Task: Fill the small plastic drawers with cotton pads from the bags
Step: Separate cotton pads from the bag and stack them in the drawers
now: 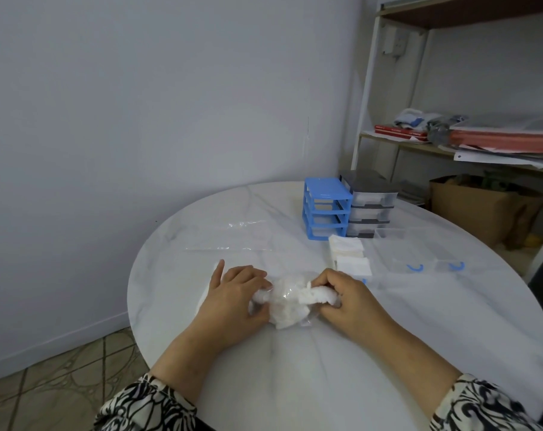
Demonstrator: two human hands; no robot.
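Note:
A clear plastic bag of white cotton pads (287, 301) lies on the white round table (295, 384) in front of me. My left hand (236, 293) grips the bag's left end, its index finger sticking out. My right hand (346, 301) pinches a bunch of pads at the bag's right end. Behind my right hand lies a drawer filled with stacked white pads (349, 253). Two clear drawers with blue handles (419, 259) lie to the right. A blue drawer frame (324, 208) and a grey drawer unit (369, 202) stand at the back.
A flat, clear plastic bag (233, 236) lies on the table's far left part. A white shelf unit (450, 144) with papers and a cardboard box (481, 206) stands right of the table. The wall is close on the left.

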